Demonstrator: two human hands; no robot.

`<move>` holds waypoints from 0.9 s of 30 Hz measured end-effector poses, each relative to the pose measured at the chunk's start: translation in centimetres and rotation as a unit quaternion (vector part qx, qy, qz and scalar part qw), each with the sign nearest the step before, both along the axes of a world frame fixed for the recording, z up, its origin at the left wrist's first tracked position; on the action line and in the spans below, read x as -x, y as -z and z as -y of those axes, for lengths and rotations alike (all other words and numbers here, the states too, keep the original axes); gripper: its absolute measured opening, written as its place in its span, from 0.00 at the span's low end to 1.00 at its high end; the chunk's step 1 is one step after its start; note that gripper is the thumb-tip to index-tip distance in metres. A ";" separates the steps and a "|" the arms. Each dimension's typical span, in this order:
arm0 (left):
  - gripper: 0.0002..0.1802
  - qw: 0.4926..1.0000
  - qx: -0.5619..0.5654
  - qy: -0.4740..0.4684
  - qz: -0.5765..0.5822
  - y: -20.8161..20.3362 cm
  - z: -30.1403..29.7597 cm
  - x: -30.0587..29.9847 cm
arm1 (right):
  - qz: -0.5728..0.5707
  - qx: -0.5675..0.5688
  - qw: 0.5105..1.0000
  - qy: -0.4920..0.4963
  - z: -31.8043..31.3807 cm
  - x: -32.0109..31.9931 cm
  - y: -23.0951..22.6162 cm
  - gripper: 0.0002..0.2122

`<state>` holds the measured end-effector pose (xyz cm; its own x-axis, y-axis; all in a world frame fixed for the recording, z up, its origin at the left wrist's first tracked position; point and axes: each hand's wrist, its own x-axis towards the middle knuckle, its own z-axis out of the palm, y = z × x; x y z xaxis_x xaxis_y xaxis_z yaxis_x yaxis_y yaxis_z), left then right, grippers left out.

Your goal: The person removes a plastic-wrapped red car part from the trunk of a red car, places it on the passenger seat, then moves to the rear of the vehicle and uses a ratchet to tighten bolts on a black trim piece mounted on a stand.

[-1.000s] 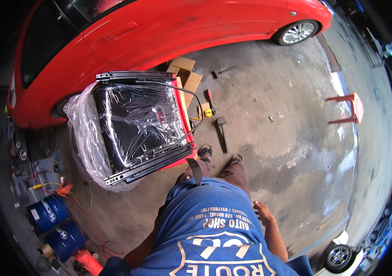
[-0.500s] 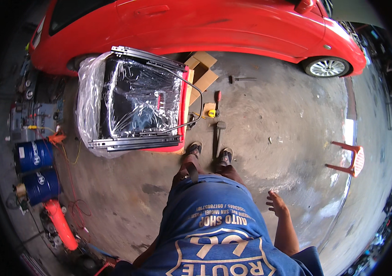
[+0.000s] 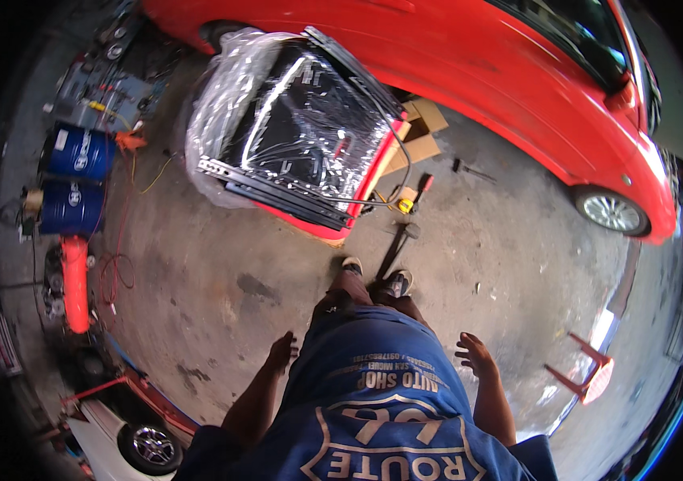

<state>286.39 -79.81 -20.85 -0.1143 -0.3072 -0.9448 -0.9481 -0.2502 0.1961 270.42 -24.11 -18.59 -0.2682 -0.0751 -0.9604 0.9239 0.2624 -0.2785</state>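
Both hands, left (image 3: 282, 353) and right (image 3: 476, 356), hang open and empty, well short of the wrapped seat (image 3: 301, 132) by the red car (image 3: 470, 72), which is untouched.

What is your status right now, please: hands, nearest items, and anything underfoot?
Left hand open, empty. Right hand open, empty. Hammer on the floor by the shoes; plastic-wrapped car seat beyond it beside the red car.
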 end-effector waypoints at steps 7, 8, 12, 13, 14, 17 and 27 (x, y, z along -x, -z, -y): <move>0.23 0.860 0.138 0.403 -0.281 3.2 -1.0 12.0 | -0.055 -0.065 0.996 0.032 0.2 -0.3 -0.9 0.35; 0.22 0.807 0.183 0.465 -0.314 3.3 -1.4 12.9 | -0.066 -0.082 0.994 0.042 0.8 -0.7 -1.1 0.33; 0.19 0.885 0.155 0.378 -0.223 2.0 -2.7 14.2 | -0.119 -0.081 0.985 0.094 3.7 -0.5 -2.0 0.24; 0.21 0.892 0.124 0.384 -0.201 1.3 -2.7 14.2 | -0.147 -0.063 0.980 0.116 4.5 0.2 -2.1 0.22; 0.22 0.895 0.093 0.395 -0.186 0.7 -2.7 14.1 | -0.157 -0.052 0.981 0.098 5.2 1.2 -2.3 0.22; 0.23 0.920 0.025 0.349 -0.178 -1.1 -2.8 13.7 | -0.192 -0.007 0.981 0.036 7.1 5.8 -2.1 0.20; 0.21 0.910 0.165 0.356 -0.136 1.9 -15.7 9.9 | -0.154 0.124 0.911 -0.361 6.3 23.6 2.0 0.22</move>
